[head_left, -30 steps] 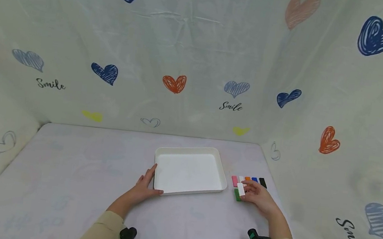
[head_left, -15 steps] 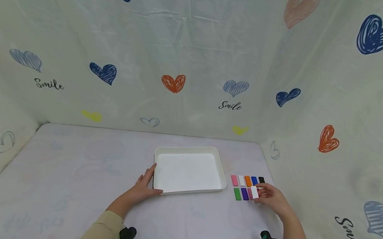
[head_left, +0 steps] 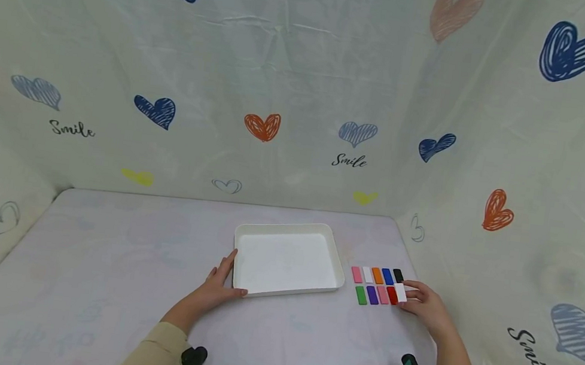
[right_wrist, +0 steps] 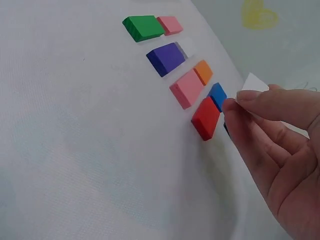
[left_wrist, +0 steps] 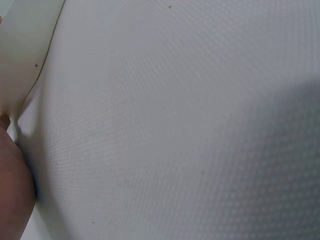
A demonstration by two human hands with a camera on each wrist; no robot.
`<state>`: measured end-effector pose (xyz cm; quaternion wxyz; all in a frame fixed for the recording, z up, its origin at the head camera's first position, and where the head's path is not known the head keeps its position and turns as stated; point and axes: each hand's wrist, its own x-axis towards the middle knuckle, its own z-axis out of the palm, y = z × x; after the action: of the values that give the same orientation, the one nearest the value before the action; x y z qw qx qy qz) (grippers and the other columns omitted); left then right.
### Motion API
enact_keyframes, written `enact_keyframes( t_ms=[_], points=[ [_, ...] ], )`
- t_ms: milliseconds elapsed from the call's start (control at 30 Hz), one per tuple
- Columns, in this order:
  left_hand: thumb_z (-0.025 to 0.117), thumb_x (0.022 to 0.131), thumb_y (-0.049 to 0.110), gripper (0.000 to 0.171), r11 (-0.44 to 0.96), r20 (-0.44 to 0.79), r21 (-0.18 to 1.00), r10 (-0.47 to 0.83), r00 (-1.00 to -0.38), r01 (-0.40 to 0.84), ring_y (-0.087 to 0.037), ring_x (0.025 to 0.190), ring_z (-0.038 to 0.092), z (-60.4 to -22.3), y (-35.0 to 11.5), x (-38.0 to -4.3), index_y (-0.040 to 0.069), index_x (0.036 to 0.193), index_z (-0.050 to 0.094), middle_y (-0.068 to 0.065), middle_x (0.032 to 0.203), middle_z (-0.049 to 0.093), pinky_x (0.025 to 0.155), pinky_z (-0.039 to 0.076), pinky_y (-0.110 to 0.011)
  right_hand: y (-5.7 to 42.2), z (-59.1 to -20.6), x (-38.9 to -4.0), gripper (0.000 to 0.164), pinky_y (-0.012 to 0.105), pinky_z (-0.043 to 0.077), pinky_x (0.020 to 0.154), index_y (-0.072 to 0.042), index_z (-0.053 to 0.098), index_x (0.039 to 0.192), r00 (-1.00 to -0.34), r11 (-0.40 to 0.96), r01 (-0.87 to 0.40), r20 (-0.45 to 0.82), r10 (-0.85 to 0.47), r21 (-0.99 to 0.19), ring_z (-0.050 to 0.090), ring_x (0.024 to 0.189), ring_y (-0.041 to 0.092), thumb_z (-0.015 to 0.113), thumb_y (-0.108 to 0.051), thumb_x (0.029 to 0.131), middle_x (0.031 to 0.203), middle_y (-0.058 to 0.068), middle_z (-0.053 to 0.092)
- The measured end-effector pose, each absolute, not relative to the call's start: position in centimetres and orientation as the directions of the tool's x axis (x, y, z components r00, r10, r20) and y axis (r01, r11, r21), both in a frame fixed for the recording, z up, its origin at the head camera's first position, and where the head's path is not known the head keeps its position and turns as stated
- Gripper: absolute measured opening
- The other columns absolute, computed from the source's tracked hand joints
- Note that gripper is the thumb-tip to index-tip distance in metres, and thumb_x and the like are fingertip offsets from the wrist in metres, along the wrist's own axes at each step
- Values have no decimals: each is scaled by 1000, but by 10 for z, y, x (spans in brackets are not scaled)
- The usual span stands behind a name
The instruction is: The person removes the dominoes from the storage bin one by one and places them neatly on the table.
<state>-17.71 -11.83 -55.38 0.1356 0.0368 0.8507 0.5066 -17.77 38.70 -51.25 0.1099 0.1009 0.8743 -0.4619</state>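
Observation:
My right hand pinches a white domino-like block between thumb and fingertips, just right of a red block. In the right wrist view the pinched block shows above the thumb, partly hidden by the fingers. The front row also has a green block, a purple block and a pink block. My left hand touches the near left corner of a white tray, fingers along its left side and thumb at its front edge. In the left wrist view only part of that hand shows.
A back row holds another pink block, a white block, an orange block, a blue block and a black block. The pale table meets a heart-printed curtain behind and at both sides.
My right hand has moved right along the front row with the white block, uncovering the purple, pink and red blocks. The left hand stays at the tray corner.

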Motion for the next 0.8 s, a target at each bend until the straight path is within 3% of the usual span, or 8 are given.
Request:
enact_keyframes(
  t_ms=[267,800],
  points=[
    [81,78,29,109,493,-193,867,192,-962,-75,-40,146,-1,-556,-117,-178,12,157,9,-18,159,19,115,-2,-58,395,-518,-179,55,31,55,78,0,46,138,-942,595,326,-305,140,-734,57,97,31,70,-5,88,111,20,60],
    [81,78,26,109,489,-205,868,194,-959,-87,-41,146,-2,-553,-118,-177,12,157,8,-21,158,21,114,-2,-60,402,-528,-186,54,47,54,86,0,49,135,-936,688,334,-315,159,-644,57,99,35,72,-9,87,113,23,58]
  ],
)
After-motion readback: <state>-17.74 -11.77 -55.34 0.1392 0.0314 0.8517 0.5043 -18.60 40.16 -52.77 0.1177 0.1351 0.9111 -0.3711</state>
